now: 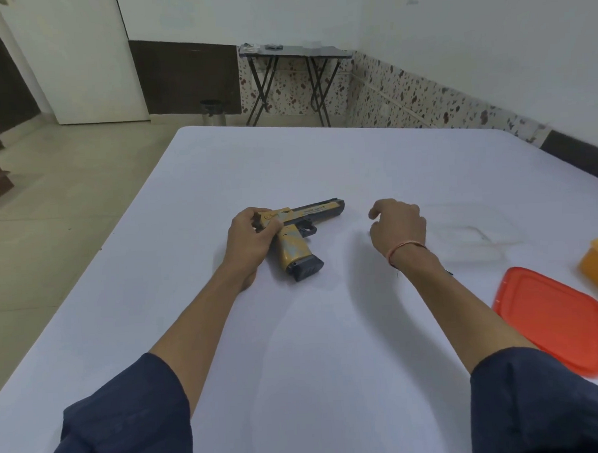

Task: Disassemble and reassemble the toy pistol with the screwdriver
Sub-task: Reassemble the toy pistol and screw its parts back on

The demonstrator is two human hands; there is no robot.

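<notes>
Our left hand (253, 237) is clamped on the rear end of the toy pistol (296, 231), fingers and thumb curled around the back of the slide. Our right hand (398, 225) hovers apart from it, fingers loosely curled and, as far as we can see, holding nothing.

The pistol lies on its side on the white worktop (288, 165). Its long axis runs from the left hand toward the right hand, with the muzzle pointing at the right hand and slightly away from us. The grip angles back toward us.

It looks whole, with the magazine seated and no loose parts nearby. No screwdriver is in view, so we cannot tell whether disassembly is still to come or reassembly is finished.

Beyond the right hand sits a clear tray (476, 234). Nearer us, beside that forearm, lies a red lid (551, 318).
</notes>
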